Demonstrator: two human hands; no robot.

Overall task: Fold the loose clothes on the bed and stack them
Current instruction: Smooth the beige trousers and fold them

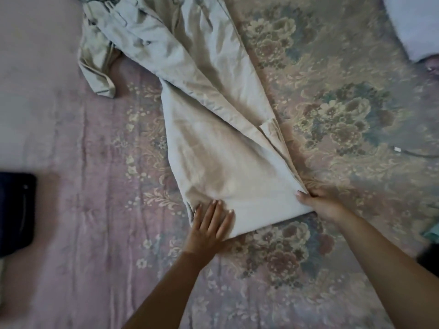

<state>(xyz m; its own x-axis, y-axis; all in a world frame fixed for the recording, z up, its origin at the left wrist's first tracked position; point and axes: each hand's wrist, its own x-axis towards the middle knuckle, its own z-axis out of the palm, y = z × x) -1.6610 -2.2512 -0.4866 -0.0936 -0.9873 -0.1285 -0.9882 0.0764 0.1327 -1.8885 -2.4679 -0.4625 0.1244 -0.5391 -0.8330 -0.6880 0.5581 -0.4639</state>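
Pale beige cotton trousers [213, 119] lie stretched diagonally on the bed, waist end bunched and crumpled at the top left, legs running down toward the person. The legs are laid one over the other, a hem edge of the lower layer showing along the right side. The bed is covered by a pink floral quilted bedspread [332, 129].

Left hand [210, 227] lies flat on the bottom left corner of the trouser leg hem, fingers straight and spread a little, pressing the cloth to the bed. It grasps nothing.

Right hand [320, 205] is at the bottom right corner of the same hem; thumb on top of the cloth, the other fingers tucked under the edge, so it pinches the hem corner.

Dark navy folded garment [16, 212] sits at the left edge of the bed, well apart from the trousers, blurred. A pale lilac pillow or cloth [415, 24] shows in the top right corner. A thin dark cable with a white tip [413, 153] lies on the bedspread at the right edge.
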